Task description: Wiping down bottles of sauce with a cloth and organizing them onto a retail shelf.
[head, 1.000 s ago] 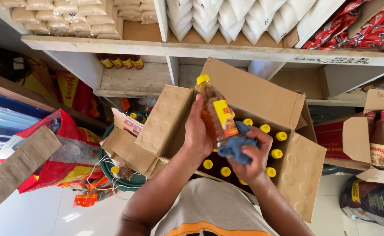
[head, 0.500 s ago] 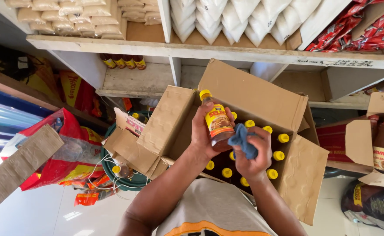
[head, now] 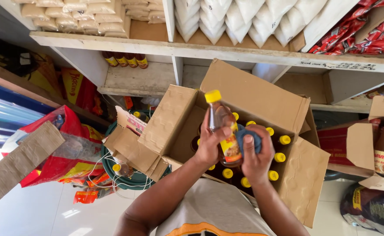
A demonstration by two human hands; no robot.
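Left hand [head: 209, 146]: fingers wrapped around a brown glass bottle with a yellow cap and yellow label [head: 223, 131], held upright over the box
Right hand [head: 257, 153]: fingers clamped on a crumpled blue cloth [head: 248, 139], pressed to the bottle's side
Below: an open brown cardboard box [head: 262, 100] packed with yellow-capped bottles [head: 279, 157]
Behind: a worn white wooden shelf [head: 157, 46] stacked with white sacks [head: 244, 17]
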